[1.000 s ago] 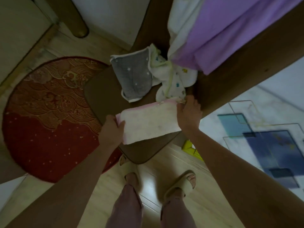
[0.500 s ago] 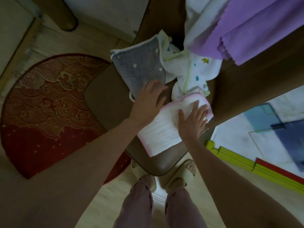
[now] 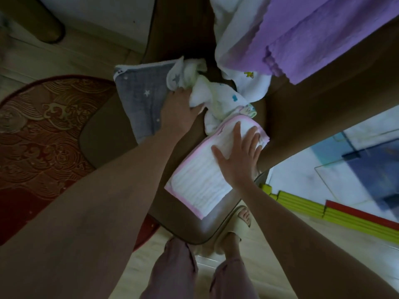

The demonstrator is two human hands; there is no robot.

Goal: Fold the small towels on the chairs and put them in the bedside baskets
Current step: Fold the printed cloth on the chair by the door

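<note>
Both forearms reach forward and down over the brown chair seat [image 3: 103,145], which is smooth, with rounded corners. The left arm crosses diagonally from the lower left; its left hand [image 3: 180,108] lies knuckles up, fingers curled into the crumpled white printed towel [image 3: 218,98], gripping a bunch of its soft, wrinkled cloth. The right arm comes in from the lower right; the right hand [image 3: 237,158] is flat, fingers spread wide and straight, pressing palm down on the folded pink-edged towel [image 3: 200,180].

That towel, under and just below the right palm, is a neat rectangle of white ribbed weave with a pink border, lying on the seat's near right part. Beneath and left of the left hand lies the grey star towel [image 3: 140,98], flat, thin gauze with small white stars and a white hem. The printed towel bunches between the two hands, touching the pink towel's far end.

Beyond both hands, a fuzzy purple cloth [image 3: 313,35] and a white printed cloth [image 3: 252,83] hang over the chair back. Left of the left arm is a round red rug [image 3: 38,134] with gold wave patterns.
</note>
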